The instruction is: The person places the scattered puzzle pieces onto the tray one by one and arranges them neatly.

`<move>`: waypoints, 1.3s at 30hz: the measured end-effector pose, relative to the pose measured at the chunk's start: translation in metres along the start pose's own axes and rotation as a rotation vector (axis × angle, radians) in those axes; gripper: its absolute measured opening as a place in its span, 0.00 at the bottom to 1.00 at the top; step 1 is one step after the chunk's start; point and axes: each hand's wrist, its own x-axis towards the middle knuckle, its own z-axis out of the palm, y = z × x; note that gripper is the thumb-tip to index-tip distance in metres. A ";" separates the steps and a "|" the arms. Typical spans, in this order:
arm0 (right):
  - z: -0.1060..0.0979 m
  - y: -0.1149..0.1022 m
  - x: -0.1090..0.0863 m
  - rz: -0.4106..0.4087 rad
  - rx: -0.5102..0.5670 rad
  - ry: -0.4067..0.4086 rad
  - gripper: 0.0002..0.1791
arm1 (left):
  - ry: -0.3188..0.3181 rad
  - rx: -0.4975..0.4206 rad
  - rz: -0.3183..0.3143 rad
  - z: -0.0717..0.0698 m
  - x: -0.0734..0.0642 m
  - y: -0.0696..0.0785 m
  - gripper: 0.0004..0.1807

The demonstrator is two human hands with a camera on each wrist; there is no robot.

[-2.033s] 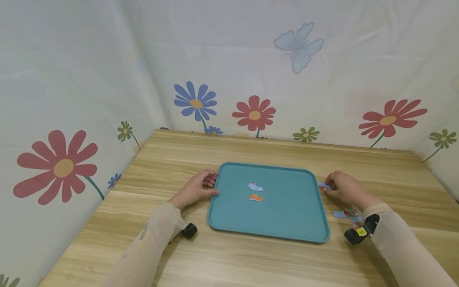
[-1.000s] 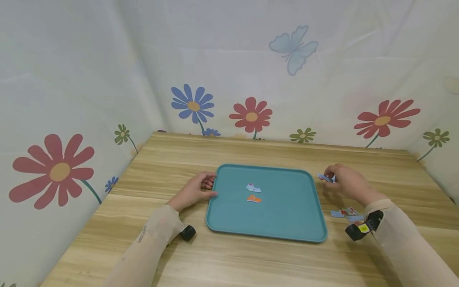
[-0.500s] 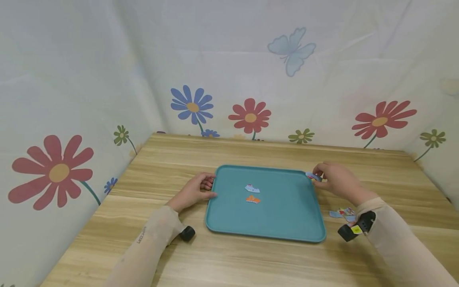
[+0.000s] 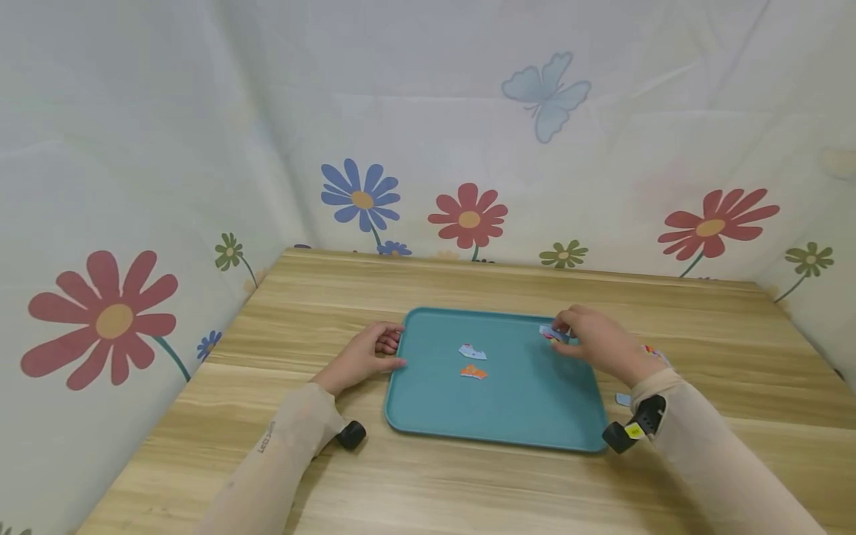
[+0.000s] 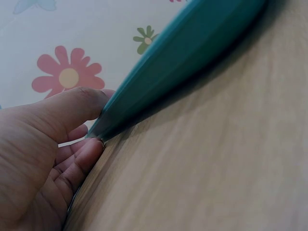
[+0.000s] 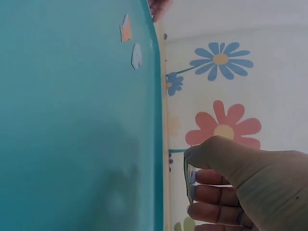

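Right hand (image 4: 598, 342): thumb and fingertips drawn together in a pinch, gap just the thickness of the held piece (image 4: 552, 334); one layer or a couple, can't tell. Held piece is over the tray (image 4: 508, 416), about 2 o'clock from its centre, apparently raised clear of it. Left hand (image 4: 364, 357) has the tray rim at 9 o'clock, thumb on the edge, fingers curled in next to it.

Doing it well, my judgement: this reads as a placing step. Keep the pinch light and on one edge so the piece doesn't bend. Bring it toward 9 o'clock, level it, touch down the free edge first, then let go thumb and fingers together. Don't brush the pale blue piece (image 4: 472, 352) or the orange piece (image 4: 473, 371) at its 6 o'clock. Left hand should just steady the tray, no pushing.

Orientation: in the head view the held piece's long axis runs roughly 10 to 4 o'clock, free end at 10, gripped end at 4. Right wrist view has it nearly edge-on, near 12 to 6. Printed picture's up direction: too small to tell.

Loose blue piece (image 4: 623, 399) sits on the surface (image 4: 334, 297), outside the tray at 4 o'clock.
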 end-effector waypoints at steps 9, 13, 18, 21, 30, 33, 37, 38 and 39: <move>0.016 -0.011 0.012 -0.055 0.038 0.025 0.12 | -0.005 -0.003 -0.006 0.001 0.004 0.000 0.34; 0.020 -0.016 0.016 -0.062 0.059 0.022 0.11 | -0.009 -0.005 -0.002 0.001 0.004 0.001 0.34; 0.022 -0.022 0.020 -0.059 0.071 -0.001 0.11 | -0.010 -0.004 -0.011 0.000 0.004 0.002 0.34; 0.024 -0.026 0.022 -0.049 0.069 -0.022 0.12 | -0.011 -0.010 -0.017 0.000 0.004 0.002 0.34; 0.035 -0.036 0.027 -0.033 0.073 -0.073 0.12 | -0.004 -0.018 -0.018 0.000 0.004 -0.003 0.35; 0.038 -0.038 0.029 -0.033 0.068 -0.074 0.12 | -0.004 -0.018 -0.016 0.000 0.003 -0.001 0.35; 0.041 -0.042 0.031 -0.018 0.068 -0.086 0.13 | -0.002 -0.013 -0.016 -0.001 0.003 0.000 0.35; 0.041 -0.043 0.032 -0.014 0.070 -0.091 0.13 | -0.002 -0.014 -0.018 -0.001 0.003 0.000 0.35; 0.042 -0.044 0.032 -0.012 0.069 -0.096 0.13 | -0.003 -0.014 -0.019 -0.001 0.003 0.001 0.35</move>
